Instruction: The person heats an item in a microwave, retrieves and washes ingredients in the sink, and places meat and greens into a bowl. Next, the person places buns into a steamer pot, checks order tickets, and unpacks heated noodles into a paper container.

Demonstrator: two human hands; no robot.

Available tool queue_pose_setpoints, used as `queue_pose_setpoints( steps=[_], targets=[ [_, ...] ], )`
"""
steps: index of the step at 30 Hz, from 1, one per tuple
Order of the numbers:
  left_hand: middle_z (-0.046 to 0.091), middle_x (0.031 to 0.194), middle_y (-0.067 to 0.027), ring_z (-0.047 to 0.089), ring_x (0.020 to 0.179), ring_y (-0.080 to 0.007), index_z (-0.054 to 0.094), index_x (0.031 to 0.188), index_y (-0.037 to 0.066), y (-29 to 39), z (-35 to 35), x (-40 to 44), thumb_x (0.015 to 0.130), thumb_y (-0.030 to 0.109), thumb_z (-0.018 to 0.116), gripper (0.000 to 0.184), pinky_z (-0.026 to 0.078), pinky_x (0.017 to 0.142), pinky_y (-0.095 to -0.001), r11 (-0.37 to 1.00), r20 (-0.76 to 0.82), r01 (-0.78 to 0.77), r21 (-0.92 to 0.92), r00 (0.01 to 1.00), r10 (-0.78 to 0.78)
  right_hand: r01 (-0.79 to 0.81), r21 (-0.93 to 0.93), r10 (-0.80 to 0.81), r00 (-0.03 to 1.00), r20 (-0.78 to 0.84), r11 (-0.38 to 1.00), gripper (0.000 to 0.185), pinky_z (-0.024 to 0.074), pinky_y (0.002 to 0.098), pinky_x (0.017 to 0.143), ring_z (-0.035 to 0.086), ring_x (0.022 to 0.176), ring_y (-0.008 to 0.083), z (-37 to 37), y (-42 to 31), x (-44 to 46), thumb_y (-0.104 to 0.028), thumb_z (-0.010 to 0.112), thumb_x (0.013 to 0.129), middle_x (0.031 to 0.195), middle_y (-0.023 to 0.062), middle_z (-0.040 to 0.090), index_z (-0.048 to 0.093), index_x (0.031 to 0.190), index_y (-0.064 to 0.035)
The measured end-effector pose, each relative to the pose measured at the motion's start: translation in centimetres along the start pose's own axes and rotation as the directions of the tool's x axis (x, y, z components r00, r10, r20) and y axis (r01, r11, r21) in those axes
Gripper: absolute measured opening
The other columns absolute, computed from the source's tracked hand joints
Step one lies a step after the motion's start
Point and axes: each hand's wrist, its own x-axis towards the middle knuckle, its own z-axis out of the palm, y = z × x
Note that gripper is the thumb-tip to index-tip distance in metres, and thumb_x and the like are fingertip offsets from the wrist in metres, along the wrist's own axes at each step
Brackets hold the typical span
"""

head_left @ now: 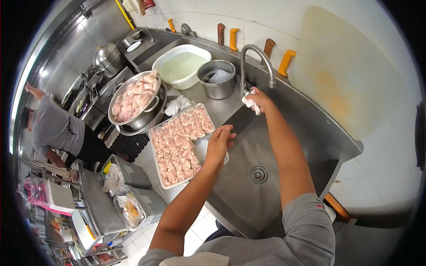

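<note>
My right hand (pixel 262 100) is closed around a crumpled white cloth (pixel 252 106) at the base of the curved metal faucet (pixel 258 49). Whether the fingers also touch the tap handle is hidden. My left hand (pixel 219 144) hovers over the near-left edge of the steel sink (pixel 236 177), its fingers loosely bent and apart, with nothing visible in it. Just left of that hand lies a tray of raw meat pieces (pixel 175 153), set in rows, with a bare patch at its right side. A metal colander heaped with raw chicken pieces (pixel 136 97) rests on a pot behind the tray.
A white basin of cloudy water (pixel 181 64) and a steel pot (pixel 216 80) stand behind the sink. Several knife handles (pixel 286 62) stick up along the wall by a large cutting board (pixel 346 80). Another person (pixel 60 126) works at left, near lidded bins (pixel 133 175).
</note>
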Motion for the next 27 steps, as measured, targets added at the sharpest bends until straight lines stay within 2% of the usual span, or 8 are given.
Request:
queue_pose_setpoints(
  steps=[7,9,12,15,22,24,25,27],
  targets=[
    [0.036,0.133,-0.0118,0.042,0.117,-0.0287,0.036,0.131,0.008,-2.8,2.4,6.8,0.085,0.048,0.052,0.063,0.037,0.09,-0.0476,0.951,0.064,0.269,-0.151,0.963,-0.262,-0.069,-0.088,0.088,0.969,0.233,0.994,0.057,0.0453,0.0318,0.049,0.057,0.07,0.0172,-0.2,2.5,-4.7,-0.016,0.068,0.071,0.094,0.0069,0.058,0.046,0.124,-0.0149],
    [0.031,0.137,-0.0136,0.037,0.121,-0.0328,0.028,0.136,0.008,-3.3,4.7,8.5,0.084,0.053,0.052,0.073,0.034,0.093,-0.0524,0.904,0.097,0.379,-0.197,0.925,-0.366,0.073,0.399,-0.086,0.996,0.015,0.914,0.052,0.0465,0.0311,0.055,0.056,0.072,0.0165,-1.0,4.0,-6.2,-0.015,0.066,0.073,0.094,0.0063,0.058,0.047,0.121,-0.0144],
    [0.025,0.142,-0.0149,0.036,0.122,-0.0371,0.017,0.141,0.012,-3.1,8.2,10.1,0.081,0.061,0.05,0.084,0.029,0.096,-0.0571,0.861,0.221,0.417,-0.29,0.905,-0.364,0.374,0.452,-0.226,0.91,-0.347,0.81,0.048,0.0467,0.0306,0.059,0.056,0.072,0.0164,-0.9,4.4,-8.1,-0.015,0.064,0.075,0.091,0.0063,0.059,0.048,0.119,-0.0137],
    [0.043,0.13,-0.012,0.042,0.117,-0.0321,0.043,0.127,0.014,-2.8,10.9,11.4,0.086,0.059,0.043,0.061,0.033,0.092,-0.058,0.876,0.44,0.435,-0.209,0.842,-0.313,0.471,0.273,-0.321,0.833,-0.45,0.839,0.034,0.046,0.0284,0.066,0.056,0.075,0.0147,-1.6,4.6,-8.6,-0.018,0.06,0.08,0.09,0.0051,0.059,0.054,0.113,-0.0098],
    [0.059,0.1,-0.0063,0.058,0.09,-0.0214,0.053,0.11,0.009,-4.9,14.9,14.0,0.089,0.049,0.047,0.045,0.046,0.078,-0.0382,0.846,0.197,0.218,-0.486,0.971,-0.137,0.627,0.31,-0.328,0.692,-0.643,0.714,0.033,0.0447,0.0273,0.068,0.056,0.075,0.0136,-1.3,1.3,-8.3,-0.032,0.056,0.087,0.082,0.0026,0.058,0.06,0.101,-0.0026],
    [0.06,0.093,-0.0087,0.058,0.086,-0.0214,0.056,0.103,0.004,-4.2,15.4,13.0,0.089,0.042,0.052,0.041,0.046,0.075,-0.0328,0.964,0.087,-0.122,-0.235,0.985,0.146,0.585,0.446,-0.2,0.729,-0.654,0.677,0.034,0.0447,0.0276,0.069,0.056,0.078,0.0138,-1.8,1.7,-7.3,-0.033,0.054,0.088,0.083,0.0025,0.058,0.06,0.101,-0.0021],
    [0.059,0.09,-0.0113,0.057,0.083,-0.0212,0.06,0.096,0.0,-3.8,15.1,12.7,0.089,0.036,0.053,0.037,0.045,0.073,-0.0324,0.963,0.047,-0.21,0.168,0.978,0.205,0.505,0.571,-0.126,0.81,-0.573,0.647,0.035,0.0447,0.0278,0.07,0.056,0.08,0.0141,-1.8,2.1,-6.9,-0.034,0.053,0.089,0.086,0.003,0.058,0.059,0.102,-0.0026],
    [0.061,0.09,-0.0149,0.058,0.083,-0.0243,0.061,0.096,-0.001,-3.3,14.5,13.6,0.088,0.034,0.053,0.037,0.045,0.074,-0.034,0.927,0.017,-0.247,0.283,0.967,0.253,0.415,0.68,-0.12,0.891,-0.438,0.604,0.038,0.0442,0.0285,0.075,0.055,0.087,0.0144,-0.7,2.1,-6.7,-0.039,0.051,0.09,0.094,0.0038,0.056,0.055,0.106,-0.0044]
  ],
)
